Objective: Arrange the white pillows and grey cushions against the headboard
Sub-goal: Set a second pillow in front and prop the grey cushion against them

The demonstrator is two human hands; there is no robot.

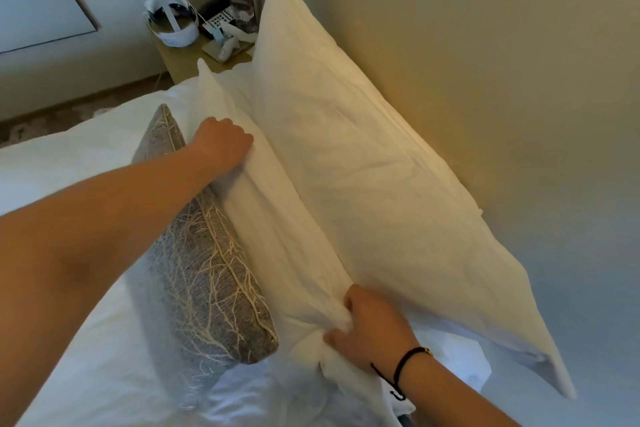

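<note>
White cotton bunches in the right hand (372, 326), pinching the front pillow (277, 218) at its near corner. The left hand (221, 146) grips its top edge, likely steadying it upright. The grey cushion (207, 270) leans against this pillow's front; behind it, the rear pillow (363, 156) rests on the headboard (467, 45).

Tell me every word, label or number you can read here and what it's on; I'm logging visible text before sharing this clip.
No text can be read in this view.
White headset on the bedside table: a faint mark on its band, too blurred to read.
Dark card standing on the table: print too small to read.
Keypad device beside it: keys show, no legible characters.
Pillows and grey cushion: no text.
</note>
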